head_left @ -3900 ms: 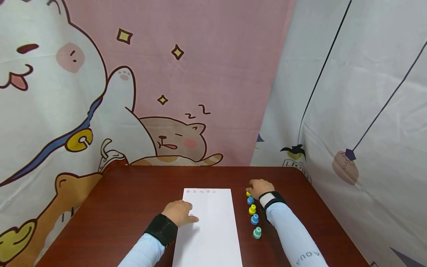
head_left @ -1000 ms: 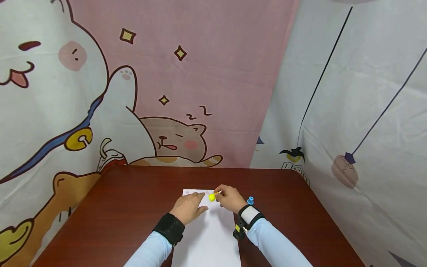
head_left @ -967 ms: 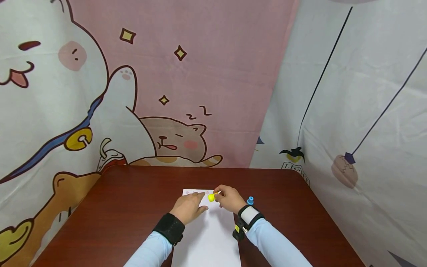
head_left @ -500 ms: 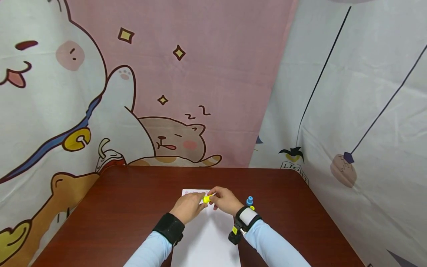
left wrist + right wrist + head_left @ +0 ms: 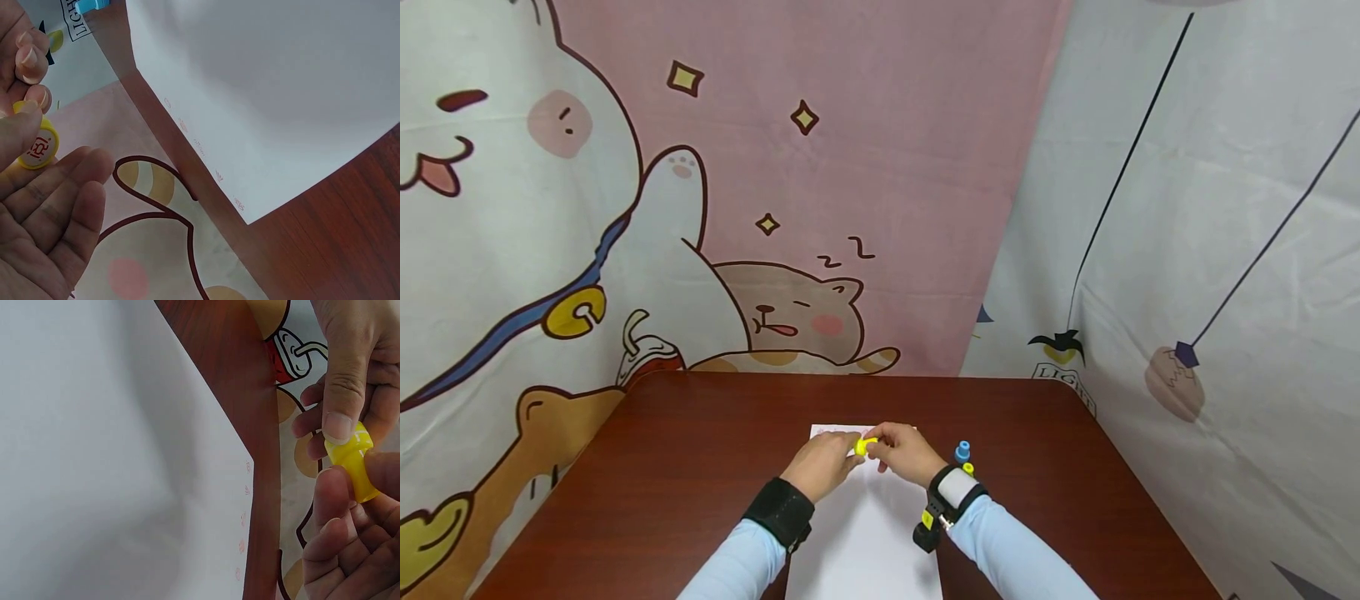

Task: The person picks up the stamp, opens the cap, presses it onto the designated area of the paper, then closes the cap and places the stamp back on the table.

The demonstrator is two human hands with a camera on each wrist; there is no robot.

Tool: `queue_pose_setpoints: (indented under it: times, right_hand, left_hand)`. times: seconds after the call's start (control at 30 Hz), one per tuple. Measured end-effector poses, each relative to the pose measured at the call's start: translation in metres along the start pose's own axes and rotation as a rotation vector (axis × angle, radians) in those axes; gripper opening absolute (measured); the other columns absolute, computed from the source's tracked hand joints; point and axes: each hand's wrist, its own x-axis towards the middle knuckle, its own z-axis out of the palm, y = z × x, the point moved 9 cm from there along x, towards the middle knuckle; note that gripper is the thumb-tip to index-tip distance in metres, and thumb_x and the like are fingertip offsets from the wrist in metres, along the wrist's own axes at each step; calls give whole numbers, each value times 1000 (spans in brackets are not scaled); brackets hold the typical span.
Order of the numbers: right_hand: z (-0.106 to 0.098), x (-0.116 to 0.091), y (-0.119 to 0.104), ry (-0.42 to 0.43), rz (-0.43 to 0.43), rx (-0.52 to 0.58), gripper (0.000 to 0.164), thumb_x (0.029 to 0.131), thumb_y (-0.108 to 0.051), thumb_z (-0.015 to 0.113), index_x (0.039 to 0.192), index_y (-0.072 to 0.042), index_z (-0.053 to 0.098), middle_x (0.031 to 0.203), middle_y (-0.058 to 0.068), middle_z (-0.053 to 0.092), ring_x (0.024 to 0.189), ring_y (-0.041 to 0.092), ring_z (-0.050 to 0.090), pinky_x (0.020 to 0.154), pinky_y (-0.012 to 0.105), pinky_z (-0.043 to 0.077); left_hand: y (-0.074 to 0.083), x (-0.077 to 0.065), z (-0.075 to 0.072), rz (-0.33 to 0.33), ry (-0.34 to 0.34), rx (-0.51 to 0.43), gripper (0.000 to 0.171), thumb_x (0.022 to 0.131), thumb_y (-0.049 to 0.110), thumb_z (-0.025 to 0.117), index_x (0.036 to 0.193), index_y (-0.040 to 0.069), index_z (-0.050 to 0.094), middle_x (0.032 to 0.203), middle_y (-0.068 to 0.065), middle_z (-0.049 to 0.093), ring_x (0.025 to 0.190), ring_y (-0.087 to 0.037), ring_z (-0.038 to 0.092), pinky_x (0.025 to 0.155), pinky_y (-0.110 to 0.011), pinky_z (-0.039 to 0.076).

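A small yellow stamp [image 5: 861, 447] is held between both hands above the far end of a white sheet of paper [image 5: 865, 550]. Its wide end carries a white disc with a red pattern, seen in the left wrist view. My right hand [image 5: 910, 454] pinches the narrower handle part between thumb and fingers. The left hand [image 5: 820, 467] holds the wide end, its thumb pressed on the side, as the right wrist view shows. Several small reddish printed marks [image 5: 242, 519] run in a row along the paper's far edge.
Right of the paper, a blue stamp [image 5: 962, 451] and another yellow stamp [image 5: 968, 469] stand on the brown table [image 5: 700, 467]. The right forearm hides the area nearer to me. A cartoon-printed cloth [image 5: 910, 208] hangs behind the table.
Earlier my right hand was at the row of stamps. It has since carried the far yellow one left over the paper, and the left hand has taken hold of its wide end.
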Motion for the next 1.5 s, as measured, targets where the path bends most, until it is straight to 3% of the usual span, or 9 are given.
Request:
queue_pose_setpoints:
  times: [0.1, 0.3, 0.53, 0.7, 0.83, 1.03, 1.27, 1.5]
  right_hand:
    - [1, -1, -2, -1, -8, 6, 10, 98, -12, 62, 105, -7, 67, 84, 4, 63, 69, 23, 63, 65, 32, 48]
    - [4, 1, 3, 23, 2, 36, 9, 99, -10, 60, 105, -6, 66, 85, 3, 62, 71, 21, 62, 65, 30, 48]
    - [2, 4, 1, 69, -55, 101, 11, 98, -8, 61, 104, 0, 65, 86, 10, 65, 68, 17, 62, 64, 29, 51]
    - [-7, 8, 2, 101, -49, 53, 11, 98, -9, 61, 104, -1, 65, 82, 6, 62, 66, 16, 62, 61, 28, 50]
    - [-20, 13, 8, 137, -9, -12, 12, 98, -10, 62, 106, -2, 66, 82, 4, 61, 67, 18, 62, 61, 30, 48]
    - [-37, 22, 17, 180, 54, -133, 13, 99, -13, 62, 108, -5, 66, 85, 4, 62, 70, 18, 61, 63, 31, 47]
    - [-51, 36, 25, 221, 38, -405, 14, 98, -15, 63, 107, -6, 66, 97, 7, 68, 80, 21, 60, 71, 35, 51]
    - [-51, 51, 36, 188, 10, -628, 15, 95, -16, 67, 105, -4, 67, 95, 8, 70, 82, 24, 63, 79, 40, 54]
  left_hand:
    - [0, -1, 0, -3, 4, 3, 28, 85, 20, 78, 107, 4, 72, 96, -5, 74, 84, -20, 69, 83, -40, 56]
    - [0, -2, -3, -8, 53, 16, 18, 82, 17, 81, 89, 6, 68, 72, 1, 64, 65, -13, 56, 66, -32, 52]
    - [-5, -2, -8, -75, 92, 13, 18, 81, 17, 82, 87, 6, 69, 69, 1, 62, 61, -11, 52, 60, -26, 48]
    - [-8, -1, -10, -78, 96, 41, 19, 81, 15, 82, 86, 4, 67, 72, -3, 65, 64, -17, 60, 59, -29, 49]
    - [-10, -2, -11, -80, 94, 52, 22, 81, 13, 82, 93, 0, 69, 81, -8, 70, 72, -22, 66, 65, -33, 54]
    - [-12, -4, -10, -79, 89, 70, 20, 81, 12, 82, 88, 3, 67, 78, -8, 69, 68, -21, 64, 61, -32, 51]
    - [-15, -8, -6, -108, 65, 68, 29, 82, 14, 82, 103, -2, 71, 96, -13, 73, 85, -27, 70, 77, -37, 56]
    - [-18, -10, -1, -131, 40, 66, 29, 82, 16, 81, 104, -1, 71, 95, -11, 73, 86, -26, 69, 78, -37, 56]
